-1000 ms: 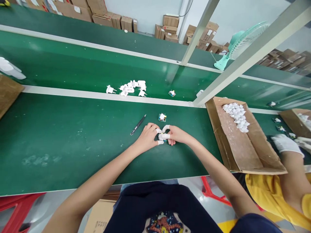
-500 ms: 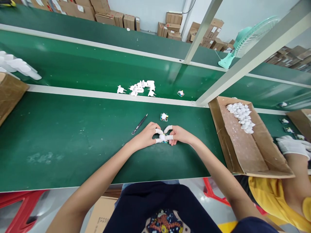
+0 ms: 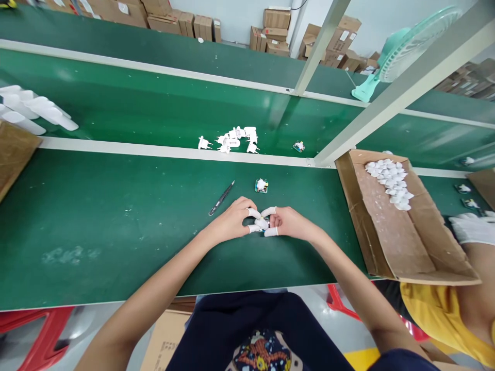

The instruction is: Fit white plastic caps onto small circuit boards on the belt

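Observation:
Between my two hands, low over the green bench, is a small circuit board with a white part on top, mostly hidden by my fingers. My left hand pinches it from the left, white finger cots on thumb and forefinger. From the right, my right hand closes its thumb and forefinger, also in finger cots, on the same board. Another circuit board with a white piece on it lies just beyond my hands. Dark tweezers rest to the left of it, near my left hand.
White plug pieces lie in a group behind the rail, with another circuit board to their right. A cardboard tray holds white parts. A co-worker's gloved hand is at far right. A metal post and a fan rise behind.
My right thumb and forefinger have shifted their hold on the board, the thumb now lower and wider apart from the forefinger. The view has turned slightly.

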The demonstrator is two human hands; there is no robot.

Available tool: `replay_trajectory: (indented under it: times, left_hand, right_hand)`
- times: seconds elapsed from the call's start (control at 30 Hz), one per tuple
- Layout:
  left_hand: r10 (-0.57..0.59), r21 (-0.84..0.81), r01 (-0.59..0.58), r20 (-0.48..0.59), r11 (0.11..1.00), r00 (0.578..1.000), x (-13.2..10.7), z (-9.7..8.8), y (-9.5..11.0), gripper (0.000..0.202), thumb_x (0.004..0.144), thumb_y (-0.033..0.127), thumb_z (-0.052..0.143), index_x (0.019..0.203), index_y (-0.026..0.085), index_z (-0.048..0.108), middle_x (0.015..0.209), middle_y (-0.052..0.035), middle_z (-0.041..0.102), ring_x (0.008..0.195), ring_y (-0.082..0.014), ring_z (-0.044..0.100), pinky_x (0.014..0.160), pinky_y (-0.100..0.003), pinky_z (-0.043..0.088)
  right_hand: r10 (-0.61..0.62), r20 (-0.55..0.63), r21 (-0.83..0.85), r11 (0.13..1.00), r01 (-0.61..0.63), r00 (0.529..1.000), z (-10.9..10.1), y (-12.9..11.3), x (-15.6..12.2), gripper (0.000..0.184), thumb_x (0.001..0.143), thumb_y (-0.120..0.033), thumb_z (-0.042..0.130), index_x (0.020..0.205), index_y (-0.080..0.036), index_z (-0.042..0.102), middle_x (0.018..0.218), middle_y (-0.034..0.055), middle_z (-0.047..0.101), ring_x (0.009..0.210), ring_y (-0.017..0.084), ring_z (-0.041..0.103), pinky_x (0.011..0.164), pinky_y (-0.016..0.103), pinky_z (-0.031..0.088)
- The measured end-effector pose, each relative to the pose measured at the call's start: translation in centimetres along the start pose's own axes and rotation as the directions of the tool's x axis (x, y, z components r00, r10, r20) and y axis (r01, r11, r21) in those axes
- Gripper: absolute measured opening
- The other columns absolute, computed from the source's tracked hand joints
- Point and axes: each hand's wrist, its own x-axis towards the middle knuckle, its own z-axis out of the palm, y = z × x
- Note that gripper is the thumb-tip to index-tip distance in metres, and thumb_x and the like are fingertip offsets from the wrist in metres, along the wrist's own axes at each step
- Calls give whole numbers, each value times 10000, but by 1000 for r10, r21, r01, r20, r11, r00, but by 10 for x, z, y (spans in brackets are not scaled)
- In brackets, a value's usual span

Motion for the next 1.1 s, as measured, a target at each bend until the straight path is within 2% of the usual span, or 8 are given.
replay_trajectory:
  times: [0.1, 0.27, 0.43, 0.57, 0.67, 0.77, 0.9, 1.1]
  left_hand:
    - [8, 14, -8, 5, 1000, 1000, -1, 2, 5, 243, 802, 286, 670, 1017, 194, 607, 1054, -69, 566, 1040, -230, 480, 918, -403, 452]
    - [16, 15, -16, -45, 1000, 999, 0, 14, 12, 98, 881, 217, 556, 948, 196, 625, 987, -55, 590, 1004, -208, 484, 902, -385, 439]
    - [-9, -10, 9, -64, 1000, 998, 0, 15, 12, 91, 886, 225, 552, 939, 202, 622, 1002, -53, 593, 1024, -212, 485, 901, -382, 441]
    - [-57, -58, 58, 17, 997, 998, 0, 3, 6, 263, 823, 324, 654, 1051, 209, 593, 1060, -60, 562, 1016, -220, 491, 892, -386, 455]
    - [-117, -90, 126, 97, 988, 988, 1, -7, 1, 217, 822, 314, 649, 1007, 205, 621, 1006, -52, 582, 1044, -229, 480, 898, -373, 452]
    - [-134, -152, 158, 156, 976, 979, 2, -11, -3, 163, 823, 292, 637, 965, 215, 658, 994, -49, 599, 1063, -229, 479, 903, -353, 451]
    - [-115, -175, 144, 165, 974, 980, 3, -9, -4, 155, 810, 272, 649, 954, 222, 676, 980, -48, 601, 1053, -226, 479, 911, -352, 445]
    - [-77, -153, 99, 145, 983, 986, 3, -6, -5, 124, 826, 273, 626, 923, 221, 681, 971, -50, 607, 1047, -226, 480, 916, -364, 440]
  right_hand:
    - [-52, -184, -240, 971, 7, 982, 20, -1, -10, 175, 758, -225, 671, 722, -178, 506, 678, -17, 532, 569, 111, 469, 549, 244, 366]
    - [-154, -265, -292, 954, 73, 952, 37, 4, -16, 141, 811, -208, 605, 761, -188, 475, 742, 0, 505, 618, 129, 456, 574, 247, 341]
    - [-161, -241, -276, 957, 91, 957, 35, 5, -14, 91, 825, -237, 593, 871, -193, 529, 762, 7, 518, 636, 141, 470, 588, 250, 348]
    - [-81, -262, -307, 952, -3, 962, 34, 5, -12, 200, 790, -247, 627, 689, -194, 462, 697, -1, 515, 583, 126, 442, 556, 248, 311]
    - [-4, -256, -313, 946, -79, 967, 30, 3, -13, 275, 764, -249, 646, 622, -199, 416, 642, -11, 510, 547, 116, 424, 535, 246, 280]
    - [3, -174, -230, 972, -44, 985, 22, 1, -13, 182, 784, -266, 622, 675, -196, 494, 649, -14, 532, 548, 116, 448, 535, 243, 302]
    - [19, -111, -121, 992, -33, 994, 12, 0, -7, 52, 793, -234, 605, 806, -185, 597, 661, -20, 562, 564, 113, 473, 550, 234, 327]
    - [-2, -54, -138, 990, -5, 999, 5, -6, 1, 216, 739, -124, 586, 942, -173, 637, 634, -37, 573, 557, 103, 482, 540, 215, 317]
